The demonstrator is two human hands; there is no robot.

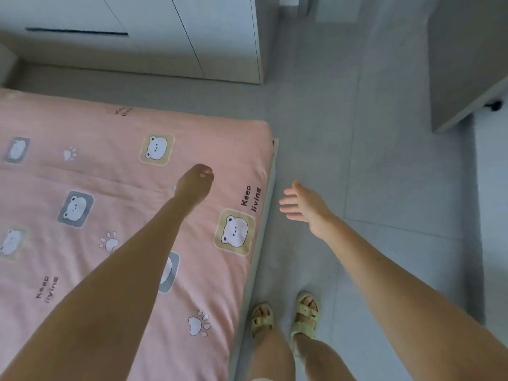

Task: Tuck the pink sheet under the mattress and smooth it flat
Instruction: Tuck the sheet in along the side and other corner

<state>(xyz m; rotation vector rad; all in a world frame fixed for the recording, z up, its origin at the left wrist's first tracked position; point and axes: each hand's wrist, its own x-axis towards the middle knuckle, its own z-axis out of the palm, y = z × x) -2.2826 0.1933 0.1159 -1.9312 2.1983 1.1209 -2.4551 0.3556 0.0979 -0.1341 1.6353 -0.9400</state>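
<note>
From the head camera, the pink sheet (115, 193) covers the mattress as a soft, matte cotton-like cloth, printed with rounded-square bear patches in yellow and grey, white paw prints and the words "Keep living". It lies mostly flat, with a shallow crease running across it from the left edge toward the middle, and it wraps smoothly over the far right corner of the mattress. Along the right edge a thin pale grey strip of bed base (262, 243) shows beneath the cloth.

The left hand (195, 184) reaches out over the sheet near the far right corner, fingers drawn together and curled downward, fingertips at or just above the cloth; whether they pinch any fabric cannot be told. The right hand (302, 206) hangs beyond the right edge of the mattress over the floor, fingers spread apart and loose, holding nothing.

Two feet in pale yellow-green buckled sandals (305, 314) stand just beside the right edge on the smooth grey tiled floor (384, 174). A flat-fronted white cabinet (165, 37) stands past the far edge.
</note>
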